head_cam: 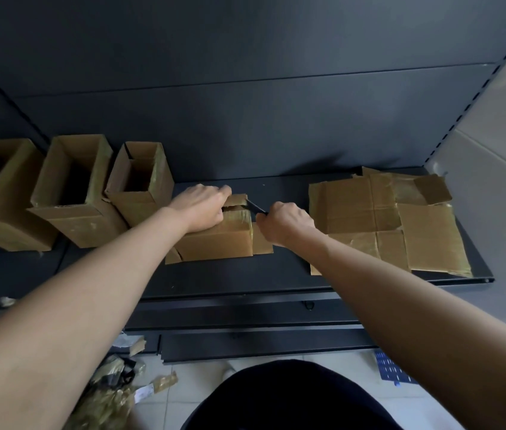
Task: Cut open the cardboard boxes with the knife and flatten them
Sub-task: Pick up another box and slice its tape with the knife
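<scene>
A small taped cardboard box stands in the middle of the dark shelf. My left hand grips its top edge, fingers curled over the far side. My right hand grips a knife whose dark blade points left into the box's upper right corner. Loose flaps stick out at the box's base on both sides. Three open boxes stand in a row to the left: the nearest box, a middle box and a far-left box.
Flattened cardboard sheets lie piled on the shelf's right side. Torn tape scraps litter the tiled floor at lower left. A blue patterned item lies on the floor at right. The shelf's back panel rises behind.
</scene>
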Demonstrator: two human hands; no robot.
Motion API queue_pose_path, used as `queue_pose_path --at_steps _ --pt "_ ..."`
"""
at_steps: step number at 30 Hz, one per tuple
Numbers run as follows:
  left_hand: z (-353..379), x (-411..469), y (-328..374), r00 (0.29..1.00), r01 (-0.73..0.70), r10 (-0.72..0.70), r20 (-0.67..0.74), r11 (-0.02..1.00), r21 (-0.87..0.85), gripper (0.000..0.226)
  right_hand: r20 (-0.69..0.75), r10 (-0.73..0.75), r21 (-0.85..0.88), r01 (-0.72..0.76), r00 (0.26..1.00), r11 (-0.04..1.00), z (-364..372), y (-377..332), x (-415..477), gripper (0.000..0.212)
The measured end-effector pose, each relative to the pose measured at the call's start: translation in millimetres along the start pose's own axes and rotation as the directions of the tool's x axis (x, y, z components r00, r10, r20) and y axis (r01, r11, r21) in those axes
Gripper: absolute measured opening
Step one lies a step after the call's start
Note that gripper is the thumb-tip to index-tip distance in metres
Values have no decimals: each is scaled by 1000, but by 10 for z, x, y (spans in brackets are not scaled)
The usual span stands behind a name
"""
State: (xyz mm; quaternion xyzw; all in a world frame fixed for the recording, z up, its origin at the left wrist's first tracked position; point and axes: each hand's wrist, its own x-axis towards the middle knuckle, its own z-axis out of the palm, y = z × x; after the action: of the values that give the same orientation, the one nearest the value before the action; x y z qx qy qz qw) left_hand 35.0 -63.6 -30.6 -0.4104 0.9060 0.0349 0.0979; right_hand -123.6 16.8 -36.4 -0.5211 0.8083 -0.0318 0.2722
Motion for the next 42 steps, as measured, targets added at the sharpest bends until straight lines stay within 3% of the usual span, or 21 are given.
queue_pose_path --at_steps 6,9,12,14,16,18,21,27,31,36,40,42 --pt "30 -3 5 995 80 -88 -49 987 -137 36 37 9 41 -11 999 999 -75 107 71 45" --pt "86 -13 -5 970 224 -244 -15 909 -352 39 44 92 138 -98 995 986 -189 247 156 54" --pt "84 -46 0 905 390 -425 4 827 -405 56 11 119 179 -119 993 977 -245 337 218 62" --pt "34 -101 3 781 587 -611 129 648 -486 88 38 71 220 -77 997 973 -243 280 230 64" --pt "39 -135 11 671 703 -666 325 433 -564 108 36 -15 250 6 999 968 -220 158 244 59" --pt "109 -123 48 643 718 -623 445 288 -634 116 -10 -101 258 100 995 961 -196 30 262 53" --pt "129 -99 59 653 660 -616 440 179 -729 123 -20 -150 308 149 988 940 -209 -108 255 55" --pt "15 -142 13 792 537 -511 334 324 -779 104 182 -125 438 34 975 898 -163 -129 275 52" --pt "58 -84 31 721 588 -655 227 403 -702 90 272 -69 490 -76 960 869 -179 -108 241 43" --pt "-44 57 180 713 613 -678 178 480 -628 42 431 -57 534 -204 901 820 -54 -153 120 34" --pt "-177 76 238 713 619 -676 186 482 -621 50 485 -81 615 -274 871 739 118 -206 82 34" --pt "-187 33 242 742 609 -635 213 507 -610 76 483 -76 633 -288 872 719 110 -178 90 32"
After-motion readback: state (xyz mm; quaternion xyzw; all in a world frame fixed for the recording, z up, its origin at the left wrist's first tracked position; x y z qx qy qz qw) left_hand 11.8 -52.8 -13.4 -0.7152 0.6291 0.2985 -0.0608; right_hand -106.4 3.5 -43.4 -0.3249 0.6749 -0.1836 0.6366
